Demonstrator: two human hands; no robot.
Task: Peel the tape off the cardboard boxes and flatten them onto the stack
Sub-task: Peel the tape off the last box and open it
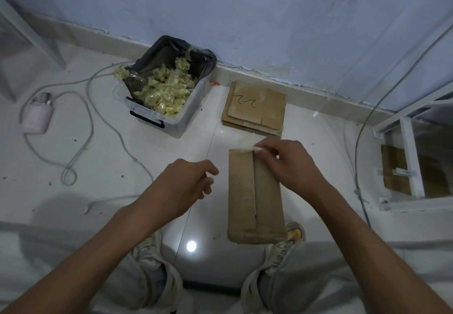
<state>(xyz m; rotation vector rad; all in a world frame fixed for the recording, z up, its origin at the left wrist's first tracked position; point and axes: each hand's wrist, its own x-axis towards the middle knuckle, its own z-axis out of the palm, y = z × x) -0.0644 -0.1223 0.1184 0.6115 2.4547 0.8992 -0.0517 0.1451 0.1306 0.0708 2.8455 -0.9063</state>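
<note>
A long brown cardboard box point(255, 196) stands on the white floor between my feet, its top flaps meeting along a centre seam. My right hand point(286, 164) rests on the box's far end and pinches a strip of clear tape point(247, 148) at that edge. To the left of the box hovers my left hand point(193, 181), fingers loosely curled; whether it holds a bit of tape I cannot tell. Beyond the box, by the wall, lies the stack of flattened cardboard point(255, 108), with black marker strokes on the top sheet.
A clear plastic bin point(169, 120) lined with a black bag holds several crumpled tape wads, at the far left of the stack. White cables point(90, 122) and a pink charger point(36, 117) lie on the floor at left. A white metal frame point(411, 161) with cardboard stands at right.
</note>
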